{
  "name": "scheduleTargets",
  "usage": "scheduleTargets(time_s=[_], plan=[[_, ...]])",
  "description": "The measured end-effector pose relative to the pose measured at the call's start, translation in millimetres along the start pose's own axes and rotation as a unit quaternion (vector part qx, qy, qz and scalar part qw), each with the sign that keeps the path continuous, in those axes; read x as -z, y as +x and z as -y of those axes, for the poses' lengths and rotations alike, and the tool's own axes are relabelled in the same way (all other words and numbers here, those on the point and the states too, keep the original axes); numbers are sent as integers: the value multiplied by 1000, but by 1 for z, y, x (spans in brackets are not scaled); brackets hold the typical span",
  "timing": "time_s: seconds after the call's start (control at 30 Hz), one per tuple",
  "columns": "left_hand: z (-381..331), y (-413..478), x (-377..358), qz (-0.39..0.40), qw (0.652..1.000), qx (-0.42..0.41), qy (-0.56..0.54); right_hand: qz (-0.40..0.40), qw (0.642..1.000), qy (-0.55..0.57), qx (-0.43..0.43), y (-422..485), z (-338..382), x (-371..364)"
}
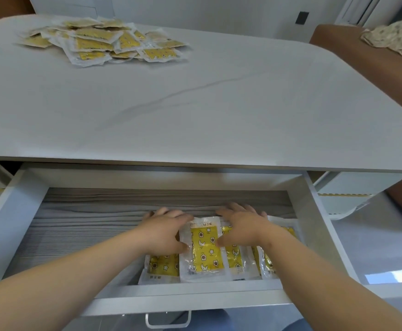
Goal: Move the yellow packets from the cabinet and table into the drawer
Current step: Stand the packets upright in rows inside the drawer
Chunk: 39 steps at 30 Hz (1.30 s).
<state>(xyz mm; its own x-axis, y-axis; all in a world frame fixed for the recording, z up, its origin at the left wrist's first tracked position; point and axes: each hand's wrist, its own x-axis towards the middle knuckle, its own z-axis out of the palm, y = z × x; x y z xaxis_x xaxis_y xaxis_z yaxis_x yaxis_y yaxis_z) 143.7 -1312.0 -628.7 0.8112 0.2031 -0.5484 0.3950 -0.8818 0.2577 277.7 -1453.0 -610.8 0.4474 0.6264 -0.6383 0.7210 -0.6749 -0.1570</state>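
Open drawer [9,211], front right corner: stack of yellow packets [206,255], overlapping. Left hand [164,229] and right hand [240,225] lie flat on the stack, fingers spread, thumbs on the uppermost one; the hands cover the stack's far edge. Far left corner of the table [219,103]: loose pile of packets [99,41]. Past the table's right edge, a patterned cloth [395,37] lies on a brown surface [338,41]. Drawer bottom grey woodgrain; white walls behind.

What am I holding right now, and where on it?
Nothing looks gripped: left hand and right hand press flat on the far end of the yellow packets in the drawer.
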Motion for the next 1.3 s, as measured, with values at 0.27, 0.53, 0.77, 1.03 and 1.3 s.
scheduleTargets(time_s=[0.27,0.53,0.77,1.03,1.3], plan=[[-6,4,-9,-19,995,-63,79,61,997,-27,-28,-4,3,-4],[-6,7,-10,-24,996,-59,65,9,1000,13,-25,-6,3,-4],[-16,-10,14,-124,989,-70,-42,-96,989,116,-11,-17,3,1],[-59,-94,111,-127,988,-11,-84,-80,978,189,-30,-115,10,78],[-98,-185,272,-159,982,-6,-104,-145,959,235,-65,-233,53,219]])
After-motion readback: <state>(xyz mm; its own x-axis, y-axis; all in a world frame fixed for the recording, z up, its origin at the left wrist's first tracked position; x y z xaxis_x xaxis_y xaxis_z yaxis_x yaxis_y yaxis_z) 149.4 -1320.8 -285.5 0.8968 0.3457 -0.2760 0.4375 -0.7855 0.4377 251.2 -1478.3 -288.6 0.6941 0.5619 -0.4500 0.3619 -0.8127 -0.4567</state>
